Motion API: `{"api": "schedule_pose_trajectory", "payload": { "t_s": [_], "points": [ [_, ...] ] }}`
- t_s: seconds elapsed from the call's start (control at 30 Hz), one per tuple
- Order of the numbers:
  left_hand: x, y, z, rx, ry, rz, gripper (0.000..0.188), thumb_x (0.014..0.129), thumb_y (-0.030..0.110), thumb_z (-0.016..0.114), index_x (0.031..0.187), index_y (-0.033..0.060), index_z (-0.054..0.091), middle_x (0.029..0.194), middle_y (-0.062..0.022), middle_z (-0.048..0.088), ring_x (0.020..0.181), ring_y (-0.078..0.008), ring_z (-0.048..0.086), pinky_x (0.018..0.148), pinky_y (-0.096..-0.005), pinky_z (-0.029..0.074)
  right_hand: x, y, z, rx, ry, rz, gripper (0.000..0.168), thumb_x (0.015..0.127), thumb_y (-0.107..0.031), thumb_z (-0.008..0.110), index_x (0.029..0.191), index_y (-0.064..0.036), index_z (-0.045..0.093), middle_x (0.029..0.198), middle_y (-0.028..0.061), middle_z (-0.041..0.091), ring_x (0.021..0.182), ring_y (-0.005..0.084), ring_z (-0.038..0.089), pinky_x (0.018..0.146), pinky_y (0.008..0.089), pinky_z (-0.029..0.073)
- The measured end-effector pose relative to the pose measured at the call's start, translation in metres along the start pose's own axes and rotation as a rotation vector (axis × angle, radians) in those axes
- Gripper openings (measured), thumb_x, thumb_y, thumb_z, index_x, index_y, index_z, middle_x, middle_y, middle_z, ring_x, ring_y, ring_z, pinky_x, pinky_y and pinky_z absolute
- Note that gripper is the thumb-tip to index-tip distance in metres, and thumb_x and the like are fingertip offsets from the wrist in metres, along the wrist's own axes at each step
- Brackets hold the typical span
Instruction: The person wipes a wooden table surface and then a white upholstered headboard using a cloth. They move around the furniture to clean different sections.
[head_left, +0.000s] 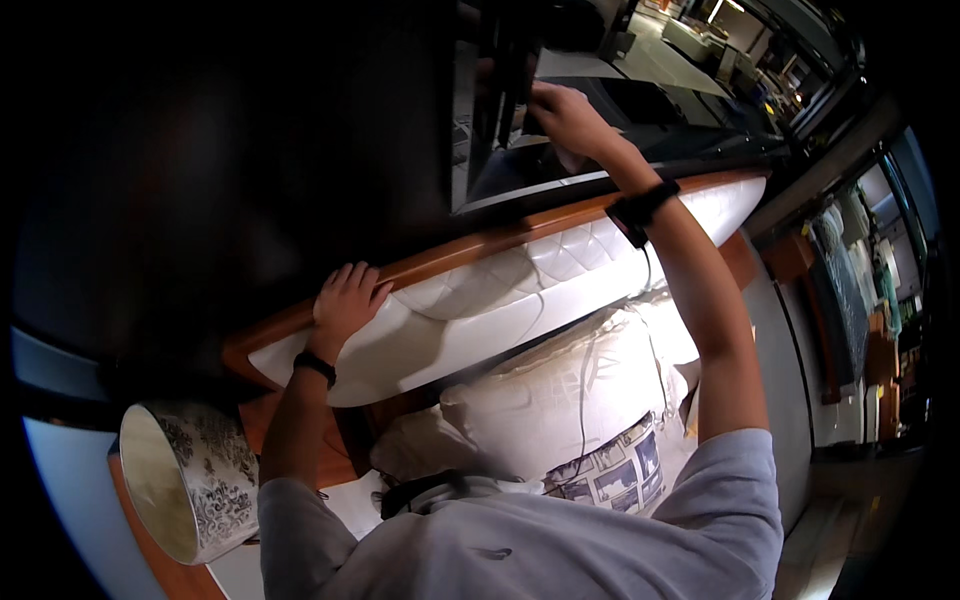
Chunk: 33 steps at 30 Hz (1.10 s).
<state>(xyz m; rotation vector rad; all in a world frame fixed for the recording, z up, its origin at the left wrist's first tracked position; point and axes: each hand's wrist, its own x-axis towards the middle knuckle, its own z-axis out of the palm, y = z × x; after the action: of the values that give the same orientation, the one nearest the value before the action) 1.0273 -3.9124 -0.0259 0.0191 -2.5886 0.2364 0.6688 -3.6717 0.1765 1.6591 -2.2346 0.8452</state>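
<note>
My left hand (349, 300) rests on the wooden top rail (465, 251) of a headboard, its fingers spread over the edge. Below the rail is white quilted padding (510, 274). Farther up, my right hand (570, 124) reaches beyond the headboard to a dark, glossy framed panel (517, 165). The right fingertips are lost in shadow, and whether they grip anything cannot be made out. A pale patch under that hand is too unclear to name. Both wrists wear dark bands.
Below the headboard lie a pale pillow (555, 390) and a patterned cushion (622, 465), with a thin dark cord (583, 420) across them. A lamp with a floral shade (214, 480) stands at left. Another bed (836, 285) and more furniture appear at right. Deep shadow covers the upper left.
</note>
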Motion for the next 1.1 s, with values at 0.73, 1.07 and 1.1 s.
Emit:
{"api": "schedule_pose_trajectory", "payload": {
  "t_s": [0.73, 1.07, 1.1],
  "points": [
    [-0.010, -0.009, 0.020, 0.075, -0.034, -0.032, 0.047, 0.086, 0.040, 0.082, 0.111, 0.0035, 0.066, 0.106, -0.0162, 0.069, 0.096, -0.0357, 0.068, 0.084, -0.0443, 0.059, -0.060, 0.390, -0.161, -0.136, -0.019, 0.656, 0.046, 0.113, -0.034, 0.041, 0.154, -0.015, 0.049, 0.141, 0.0175, 0.062, 0.125, 0.0316, 0.059, 0.105, 0.0374, 0.045],
    [-0.014, -0.006, 0.022, 0.160, 0.086, 0.012, 0.047, 0.084, 0.046, 0.084, 0.107, 0.0076, 0.068, 0.107, -0.0133, 0.070, 0.095, -0.0330, 0.070, 0.081, -0.0422, 0.061, -0.068, 0.437, -0.169, -0.023, 0.043, 0.549, 0.043, 0.113, -0.031, 0.040, 0.150, -0.012, 0.052, 0.149, 0.0182, 0.057, 0.138, 0.0333, 0.053, 0.115, 0.0365, 0.038],
    [-0.011, -0.005, 0.022, 0.160, 0.069, 0.004, 0.047, 0.084, 0.046, 0.084, 0.106, 0.0075, 0.068, 0.107, -0.0131, 0.070, 0.094, -0.0327, 0.070, 0.081, -0.0420, 0.061, -0.067, 0.419, -0.167, -0.137, -0.012, 0.374, 0.046, 0.112, -0.036, 0.039, 0.152, -0.015, 0.051, 0.150, 0.0184, 0.057, 0.138, 0.0333, 0.054, 0.116, 0.0371, 0.038]
  ]
}}
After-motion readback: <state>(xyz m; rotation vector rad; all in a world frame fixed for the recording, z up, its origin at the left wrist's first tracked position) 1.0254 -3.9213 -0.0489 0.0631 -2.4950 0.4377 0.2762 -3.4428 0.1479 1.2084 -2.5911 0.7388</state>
